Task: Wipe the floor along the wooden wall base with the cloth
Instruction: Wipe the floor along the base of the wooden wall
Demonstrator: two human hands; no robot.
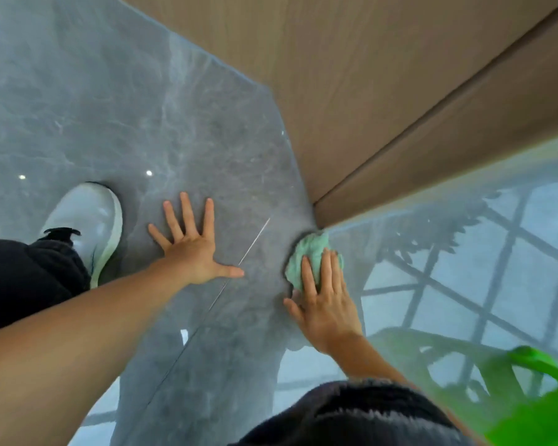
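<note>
A crumpled light green cloth (310, 256) lies on the glossy grey marble floor (116, 117), right at the bottom corner of the wooden wall base (361, 130). My right hand (324, 304) presses flat on the near part of the cloth, fingers stretched over it. To the left, my left hand (192, 246) rests palm down on the floor with its fingers spread, holding nothing. A thin tile joint runs between the two hands.
My white shoe (87, 220) and dark trouser leg stand at the left. A bright green plastic object (535, 400) sits at the lower right. The floor on the right mirrors a window grid and foliage. My dark-clad knee fills the bottom centre.
</note>
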